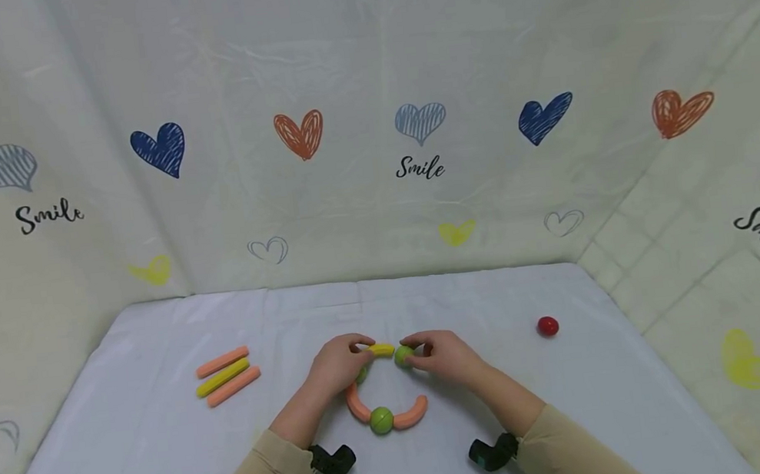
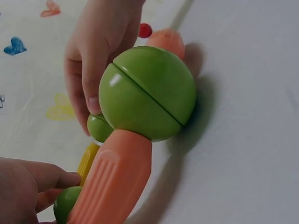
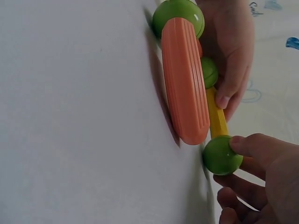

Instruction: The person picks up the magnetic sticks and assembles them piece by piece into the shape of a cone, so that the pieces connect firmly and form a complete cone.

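Note:
On the white table lies a curved chain of sticks and balls. My left hand (image 1: 339, 366) pinches its yellow curved stick (image 1: 383, 350) close to a green ball (image 1: 362, 375), which the hand partly covers. Between thumb and fingers, my right hand (image 1: 451, 358) holds another green ball (image 3: 223, 155) right at the yellow stick's free end. One salmon-orange curved stick (image 1: 357, 405) runs down from the partly covered ball to a green ball (image 1: 381, 421) at the near side. From there a second orange curved stick (image 3: 185, 84) extends right, its far end free.
To the left lie two straight orange sticks (image 1: 222, 362) with a straight yellow stick (image 1: 222, 378) between them. A red ball (image 1: 547, 327) sits far to the right. Behind the table hangs a pale sheet (image 1: 361, 192) printed with hearts.

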`<state>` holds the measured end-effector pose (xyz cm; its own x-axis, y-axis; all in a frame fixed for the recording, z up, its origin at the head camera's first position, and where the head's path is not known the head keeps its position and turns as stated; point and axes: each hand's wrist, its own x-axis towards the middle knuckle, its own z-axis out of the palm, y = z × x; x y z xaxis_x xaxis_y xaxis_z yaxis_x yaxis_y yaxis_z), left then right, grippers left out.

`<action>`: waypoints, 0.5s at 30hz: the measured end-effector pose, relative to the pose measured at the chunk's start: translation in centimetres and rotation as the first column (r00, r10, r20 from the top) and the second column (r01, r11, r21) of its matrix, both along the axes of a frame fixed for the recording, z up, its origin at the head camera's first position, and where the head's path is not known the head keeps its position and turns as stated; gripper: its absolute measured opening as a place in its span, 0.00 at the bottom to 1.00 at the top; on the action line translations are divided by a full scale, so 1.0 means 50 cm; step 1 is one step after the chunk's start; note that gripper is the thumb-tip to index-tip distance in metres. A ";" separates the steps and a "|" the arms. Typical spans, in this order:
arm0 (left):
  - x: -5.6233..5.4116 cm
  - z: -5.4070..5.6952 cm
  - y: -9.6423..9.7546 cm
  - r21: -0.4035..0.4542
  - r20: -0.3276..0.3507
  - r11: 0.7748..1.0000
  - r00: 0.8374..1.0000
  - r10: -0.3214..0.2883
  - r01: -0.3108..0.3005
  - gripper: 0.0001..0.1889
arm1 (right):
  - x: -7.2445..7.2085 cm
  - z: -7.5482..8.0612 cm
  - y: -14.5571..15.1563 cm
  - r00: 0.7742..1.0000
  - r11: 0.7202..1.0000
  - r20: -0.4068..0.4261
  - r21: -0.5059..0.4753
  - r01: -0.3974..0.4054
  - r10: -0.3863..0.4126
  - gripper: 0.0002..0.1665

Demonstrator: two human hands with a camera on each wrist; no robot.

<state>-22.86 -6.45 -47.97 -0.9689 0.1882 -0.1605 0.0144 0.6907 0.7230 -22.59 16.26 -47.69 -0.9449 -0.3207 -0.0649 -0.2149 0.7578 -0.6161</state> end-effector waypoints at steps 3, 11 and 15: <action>-0.001 0.002 0.000 -0.004 0.005 1.000 1.000 0.001 -0.001 0.12 | -0.001 -0.001 -0.004 1.000 1.000 -0.003 0.002 -0.001 0.001 0.18; -0.003 0.001 -0.001 -0.008 -0.002 1.000 1.000 -0.006 0.006 0.12 | -0.003 0.002 -0.006 1.000 1.000 -0.004 -0.016 -0.014 0.014 0.19; -0.002 0.001 0.001 -0.007 0.001 1.000 1.000 -0.008 0.008 0.12 | -0.004 0.006 -0.002 1.000 1.000 -0.005 -0.027 -0.009 0.009 0.20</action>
